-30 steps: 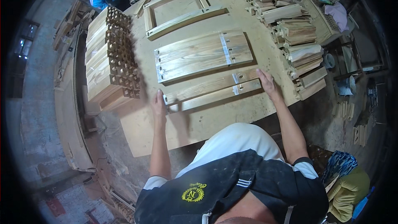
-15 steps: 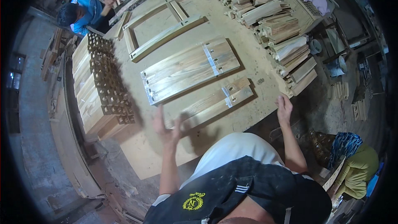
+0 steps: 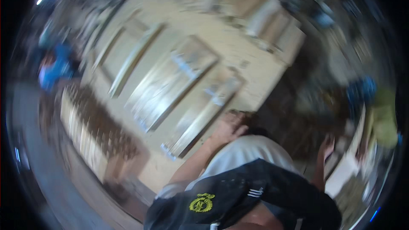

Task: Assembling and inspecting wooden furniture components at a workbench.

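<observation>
My left hand (image 3: pixel 231 128) is at the near edge of the plywood table (image 3: pixel 260 79), just in front of my body; motion blur smears its fingers. Closest to it lies a narrow wooden slat block (image 3: pixel 198 117) with notched, pale-marked ends. Beyond that rests a wider group of slats (image 3: pixel 170 85) laid side by side, a pale stripe near one end. My right hand (image 3: pixel 327 145) hangs off the table at the right, above the dim floor, blurred too. Whether either hand holds anything does not show.
A stack of slotted wood pieces (image 3: pixel 87 130) stands along the table's left edge. Farther back lies a wooden frame (image 3: pixel 136 59). Bundled wood pieces (image 3: pixel 272 23) line the far right side. A co-worker in blue (image 3: pixel 57 70) is at far left; olive cloth (image 3: pixel 383 121) is at right.
The view has swung to the right and blurred. My left hand has gone from the narrow block's left end to the table edge before me; my right hand has left the table's right corner.
</observation>
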A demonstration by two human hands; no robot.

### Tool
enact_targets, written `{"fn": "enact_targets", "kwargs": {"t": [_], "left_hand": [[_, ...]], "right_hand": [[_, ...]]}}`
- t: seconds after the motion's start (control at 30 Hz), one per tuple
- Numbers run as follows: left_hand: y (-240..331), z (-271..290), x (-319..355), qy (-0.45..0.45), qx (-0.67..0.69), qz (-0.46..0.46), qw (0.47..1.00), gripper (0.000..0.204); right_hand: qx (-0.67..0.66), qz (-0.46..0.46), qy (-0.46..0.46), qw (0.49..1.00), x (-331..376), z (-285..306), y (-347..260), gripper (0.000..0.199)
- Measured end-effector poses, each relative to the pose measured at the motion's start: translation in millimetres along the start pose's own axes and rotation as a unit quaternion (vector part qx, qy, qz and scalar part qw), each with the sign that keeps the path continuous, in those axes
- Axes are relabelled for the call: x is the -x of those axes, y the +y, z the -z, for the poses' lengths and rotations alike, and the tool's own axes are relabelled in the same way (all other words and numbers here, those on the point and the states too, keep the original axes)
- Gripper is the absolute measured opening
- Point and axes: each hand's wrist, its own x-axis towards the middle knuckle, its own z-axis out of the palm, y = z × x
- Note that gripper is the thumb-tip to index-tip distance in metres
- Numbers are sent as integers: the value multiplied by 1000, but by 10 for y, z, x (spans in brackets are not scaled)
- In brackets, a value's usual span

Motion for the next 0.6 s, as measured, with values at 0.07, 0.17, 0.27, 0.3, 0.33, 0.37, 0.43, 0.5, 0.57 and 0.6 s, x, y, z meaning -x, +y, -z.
{"fn": "enact_targets", "kwargs": {"t": [0.07,0.17,0.27,0.3,0.33,0.37,0.43,0.5,0.57,0.6], "left_hand": [[-8,-130,3,-58,-8,34,998,54],[7,-283,-28,-82,-66,-9,994,63],[-55,-434,27,-96,-166,-65,979,71],[-68,-494,54,-65,-172,-107,977,75],[27,-493,-3,-79,-190,-105,973,78],[94,-437,-25,-90,-208,-94,970,78],[249,-417,-92,-95,-208,-93,969,77],[564,-470,23,-76,-208,-39,974,79],[766,-553,129,-76,-236,16,969,86],[371,-635,359,-60,-270,-6,961,89]], "right_hand": [[146,-78,-34,986,-5,451,335,43],[200,-136,72,968,195,840,778,50],[134,-185,186,956,196,1048,875,45],[166,-153,223,948,245,1106,1155,44],[198,-121,254,939,360,1180,1410,43],[207,-102,253,939,369,1195,1434,44],[225,-67,257,937,580,1335,1627,45],[230,-85,235,941,656,1510,1832,48],[227,-109,216,944,692,1700,2212,49],[220,-126,203,946,673,1792,2431,50]]}}
